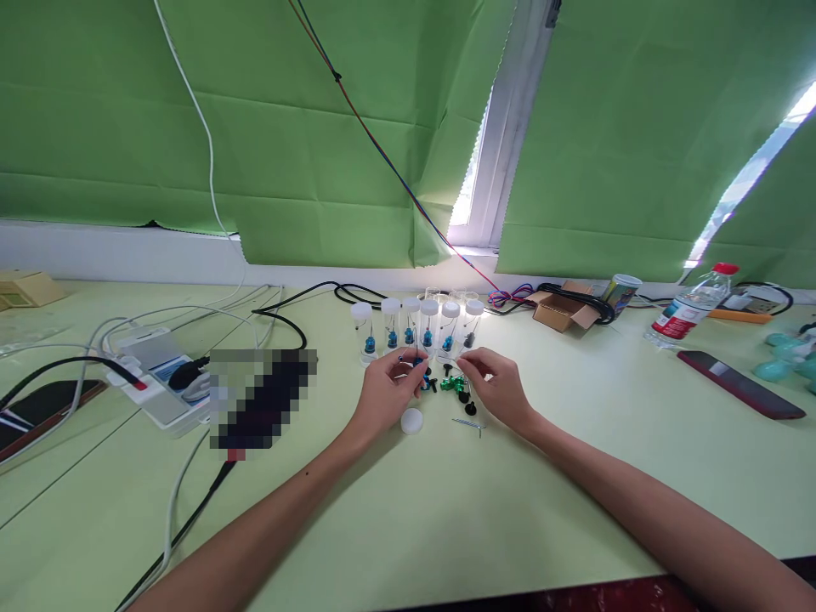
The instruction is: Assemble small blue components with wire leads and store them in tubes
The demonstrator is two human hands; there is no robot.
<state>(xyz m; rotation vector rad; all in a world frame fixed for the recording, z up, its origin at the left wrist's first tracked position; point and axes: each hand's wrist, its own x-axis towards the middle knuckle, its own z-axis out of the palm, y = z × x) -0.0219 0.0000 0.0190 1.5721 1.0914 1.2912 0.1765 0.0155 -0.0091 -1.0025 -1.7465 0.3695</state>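
My left hand (388, 387) is closed around a small clear vial with a blue part inside, held low over the pale green table (446, 510). My right hand (494, 384) pinches a tiny part just right of it, fingertips close to the left hand. Between and below the hands lie small green parts (452, 383), black parts (468, 403), a white cap (411, 421) and a thin metal tool (470, 423). Behind the hands stands a row of clear vials with white caps (417, 327), most holding blue parts.
A power strip (159, 382) with several cables sits at left beside a pixelated patch. At the back right are a small cardboard box (561, 310), a can, a water bottle (692, 310) and a dark red phone (739, 384). Green blinds hang behind.
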